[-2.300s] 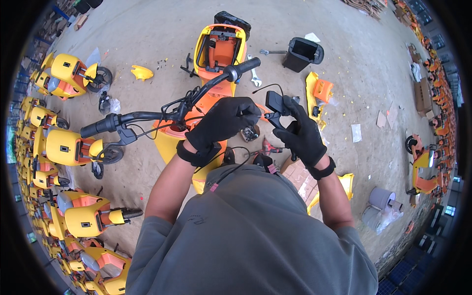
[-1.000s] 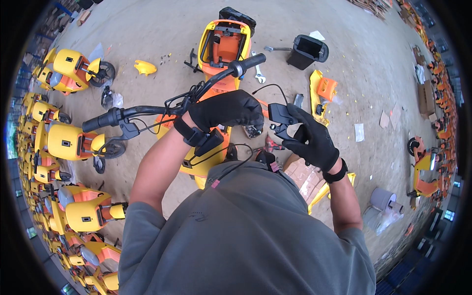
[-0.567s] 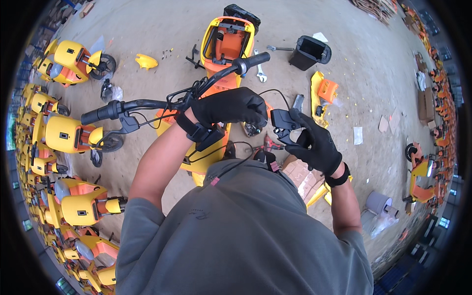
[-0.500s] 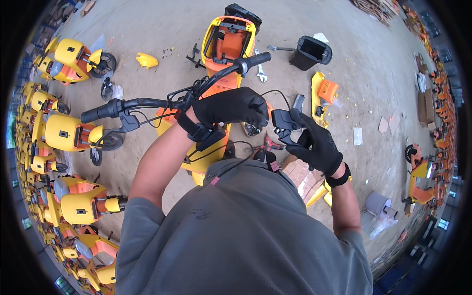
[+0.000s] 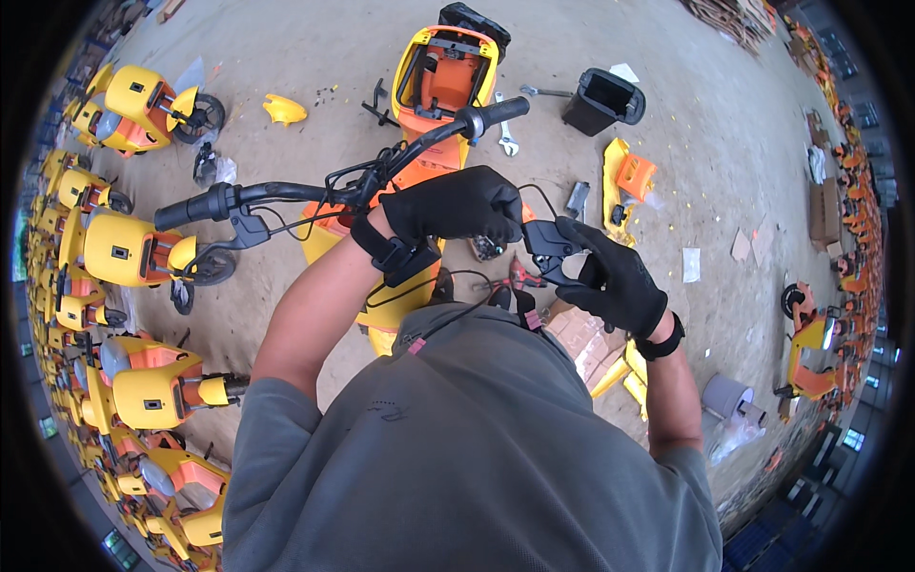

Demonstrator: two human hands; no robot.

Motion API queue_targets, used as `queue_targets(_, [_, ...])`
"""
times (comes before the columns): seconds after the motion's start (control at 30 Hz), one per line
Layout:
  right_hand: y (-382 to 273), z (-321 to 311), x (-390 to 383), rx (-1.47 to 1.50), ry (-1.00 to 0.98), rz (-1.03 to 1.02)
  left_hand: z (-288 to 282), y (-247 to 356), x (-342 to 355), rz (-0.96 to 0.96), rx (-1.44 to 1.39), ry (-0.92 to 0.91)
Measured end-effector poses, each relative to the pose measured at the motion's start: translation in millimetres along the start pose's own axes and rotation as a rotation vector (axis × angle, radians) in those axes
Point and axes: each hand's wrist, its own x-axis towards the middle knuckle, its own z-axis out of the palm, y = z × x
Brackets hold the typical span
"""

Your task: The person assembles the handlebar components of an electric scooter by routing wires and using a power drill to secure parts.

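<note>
Lever (image 5: 545, 238) is gripped in the right hand (image 5: 620, 288), apart from the handlebar (image 5: 286, 193). Left hand (image 5: 462, 205) is just beside it, fingers curled together; whether they pinch anything cannot be told. Sound practice, in this assessment: hold the lever steady, make small finger movements and avoid kinking the cable (image 5: 541, 194) above it. Possible snag: a black lead (image 5: 469, 273) looping below the left hand. Floor (image 5: 334, 57) beyond carries a wrench (image 5: 507, 143), bin (image 5: 579, 114) and yellow panel (image 5: 613, 167).
</note>
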Motion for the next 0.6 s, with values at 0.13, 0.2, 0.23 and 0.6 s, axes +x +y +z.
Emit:
queue_targets(0.13, [-0.3,-2.6,0.2,0.021,-0.032,0.004,0.9,-0.4,-0.6,0.025,0.044,0.004])
queue_targets(0.2, [0.3,-3.0,0.4,0.028,-0.059,0.006,1.8,-0.5,-0.3,0.070,0.026,0.026])
queue_targets(0.23, [0.1,-3.4,0.6,0.029,-0.058,0.007,1.5,0.4,-0.5,0.070,0.026,0.024])
queue_targets(0.6, [-1.4,-5.5,1.1,0.045,-0.114,0.017,-1.0,-0.5,-3.8,0.041,-0.026,-0.006])
